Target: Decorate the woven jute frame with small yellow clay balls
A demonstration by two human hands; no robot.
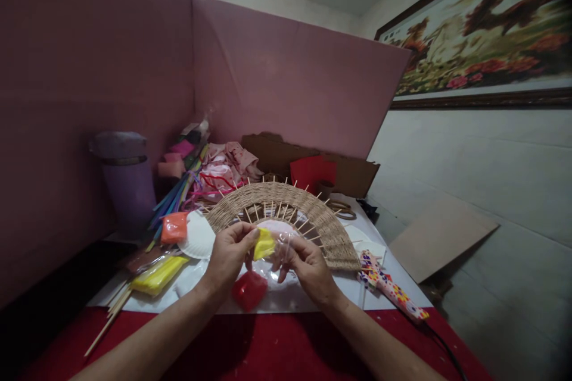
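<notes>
My left hand (230, 254) pinches a yellow lump of clay (264, 244) that sits in a clear plastic wrapper (279, 237). My right hand (308, 266) grips the other side of that wrapper with curled fingers. Both hands hover just in front of a woven arch of rope on wooden sticks (286, 208). A red clay pack (249, 290) lies on the white sheet (286, 300) right below my hands.
A yellow clay pack (158, 274), an orange clay pack (174, 227) and a white paper plate (199, 237) lie at left, by loose sticks (107, 321). A purple tumbler (127, 181) stands back left. A patterned glue gun (391, 289) lies at right. Pink boards wall the back.
</notes>
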